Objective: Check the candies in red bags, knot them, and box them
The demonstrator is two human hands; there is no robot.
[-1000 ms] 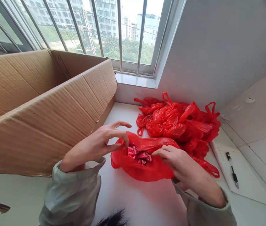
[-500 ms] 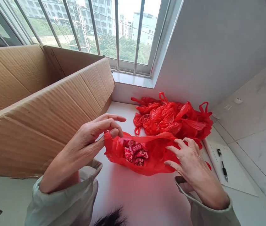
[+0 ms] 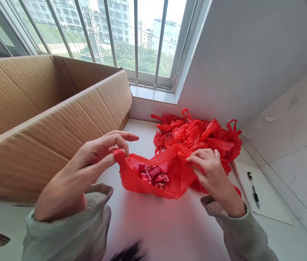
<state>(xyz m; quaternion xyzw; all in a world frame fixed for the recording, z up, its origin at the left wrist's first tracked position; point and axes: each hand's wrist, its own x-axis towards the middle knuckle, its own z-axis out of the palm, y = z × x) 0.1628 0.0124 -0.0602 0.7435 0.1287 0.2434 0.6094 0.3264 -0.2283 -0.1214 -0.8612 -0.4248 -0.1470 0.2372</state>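
Observation:
A thin red plastic bag (image 3: 142, 186) lies with its mouth spread on the white table in front of me. Inside it sit several small wrapped candies (image 3: 155, 176) in red and pink wrappers with printed characters. My left hand (image 3: 93, 159) pinches the bag's left end between thumb and curled finger, its index finger stretched out above. With thumb and fingertips together, my right hand (image 3: 209, 172) grips the bag's right side and lifts that edge a little. Just behind the bag is a heap of crumpled red plastic bags (image 3: 194, 130).
A large open cardboard box (image 3: 88, 116) stands at the left, its wall close to my left hand. On the right lie a notebook (image 3: 270, 203) and a black pen (image 3: 256, 197) with its cap apart. A barred window (image 3: 137, 43) and grey wall are behind.
My right hand has closed from spread fingers into a pinch on the bag's right side, raising that edge. My left hand has shifted slightly left, still pinching the other end.

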